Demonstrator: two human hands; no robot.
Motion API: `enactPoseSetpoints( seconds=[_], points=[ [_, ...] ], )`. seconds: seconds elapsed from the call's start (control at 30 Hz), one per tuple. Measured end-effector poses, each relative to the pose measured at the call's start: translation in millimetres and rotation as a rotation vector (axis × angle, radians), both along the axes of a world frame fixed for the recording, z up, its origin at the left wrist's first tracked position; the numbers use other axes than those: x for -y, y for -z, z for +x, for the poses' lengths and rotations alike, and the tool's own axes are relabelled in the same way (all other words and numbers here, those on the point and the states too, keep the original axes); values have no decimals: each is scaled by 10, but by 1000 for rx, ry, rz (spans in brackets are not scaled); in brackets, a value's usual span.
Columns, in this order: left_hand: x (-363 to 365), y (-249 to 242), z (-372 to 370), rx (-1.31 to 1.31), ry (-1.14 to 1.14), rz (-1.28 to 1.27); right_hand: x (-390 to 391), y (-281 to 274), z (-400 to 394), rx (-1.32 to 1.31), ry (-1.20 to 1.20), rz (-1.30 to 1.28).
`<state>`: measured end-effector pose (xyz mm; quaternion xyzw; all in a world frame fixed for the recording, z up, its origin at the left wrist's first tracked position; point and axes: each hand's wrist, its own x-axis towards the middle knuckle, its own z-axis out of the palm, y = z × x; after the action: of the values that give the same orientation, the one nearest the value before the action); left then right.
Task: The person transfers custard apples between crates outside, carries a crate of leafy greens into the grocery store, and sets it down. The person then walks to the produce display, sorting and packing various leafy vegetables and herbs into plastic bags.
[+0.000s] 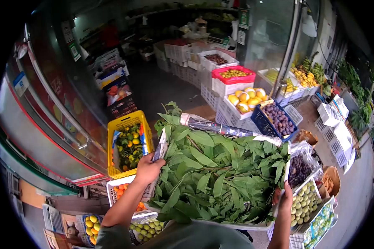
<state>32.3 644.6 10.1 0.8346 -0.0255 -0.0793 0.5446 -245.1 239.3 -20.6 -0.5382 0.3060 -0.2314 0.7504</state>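
Note:
A white crate heaped with green leafy branches is held in front of my body. Printed paper lines its far edge and left side. My left hand is closed on the crate's left side, with the thumb over the paper. On the opposite side my right hand grips the right wall, its fingers partly hidden by the rim and leaves. The leaves cover whatever lies beneath them.
Left of the crate stands a yellow basket of leafy orange fruit. Beyond are yellow fruit, a blue crate of purple plums and a shop doorway. Round green fruit sits at right, and a glass door at left.

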Motion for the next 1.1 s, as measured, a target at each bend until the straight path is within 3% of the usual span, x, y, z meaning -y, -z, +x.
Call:
enactPoseSetpoints(
  seconds=[0.23, 0.5, 0.7, 0.8, 1.1],
  points=[
    [-186, -10, 230, -83, -201, -27, 169, -45, 1101, -60, -155, 40],
    [-138, 104, 1154, -101, -360, 193, 518, 47, 2701, -128, -367, -32],
    [161, -571, 1778, -172, -478, 153, 713, -497, 3803, -185, -457, 11],
    [275, -875, 1924, -130, -532, 317, 856, -683, 4249, -204, -510, 44],
    [358, -836, 2939, -135, -559, 314, 1049, -1063, 5767, -294, -620, -133]
  ],
)
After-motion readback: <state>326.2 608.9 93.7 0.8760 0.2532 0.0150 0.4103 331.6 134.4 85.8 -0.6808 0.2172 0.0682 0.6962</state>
